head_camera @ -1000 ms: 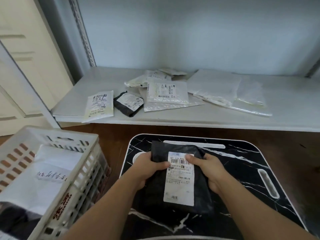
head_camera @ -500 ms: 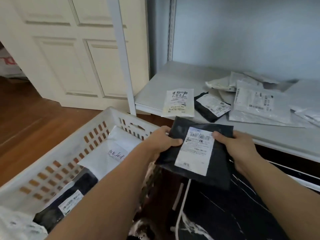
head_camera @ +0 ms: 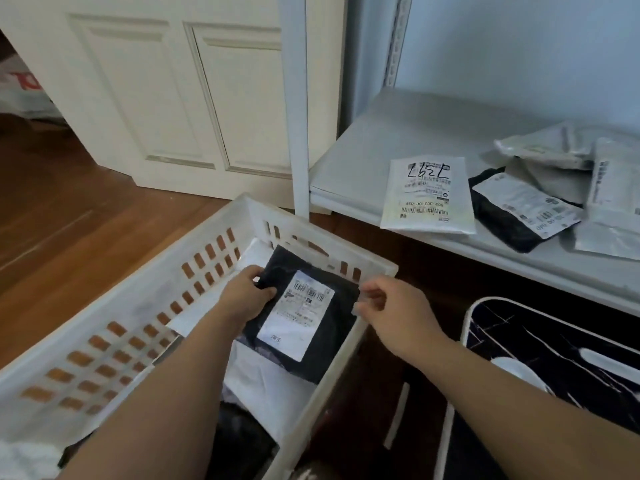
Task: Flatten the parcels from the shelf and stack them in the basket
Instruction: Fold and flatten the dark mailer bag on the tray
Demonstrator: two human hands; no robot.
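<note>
A black parcel (head_camera: 322,348) with a white label lies in the white basket (head_camera: 311,233), on top of a white parcel (head_camera: 266,379). My left hand (head_camera: 246,296) grips the black parcel's upper left edge, thumb on top. Just off the parcel's right edge, my right hand (head_camera: 391,310) hovers over the basket rim with loosely curled fingers and holds nothing. On the grey shelf (head_camera: 381,140) lie a white parcel with a handwritten number (head_camera: 429,195), a small black parcel (head_camera: 509,216) and grey parcels (head_camera: 554,147).
A black marble-patterned board (head_camera: 554,358) sits low at the right, below the shelf. The shelf's white post (head_camera: 298,98) stands just behind the basket. A cream door (head_camera: 173,98) and wooden floor (head_camera: 69,202) lie to the left. Another dark parcel (head_camera: 239,441) is nearer in the basket.
Both hands carried the black parcel left from the marble board and lowered it into the basket. My right hand has let go of its right edge.
</note>
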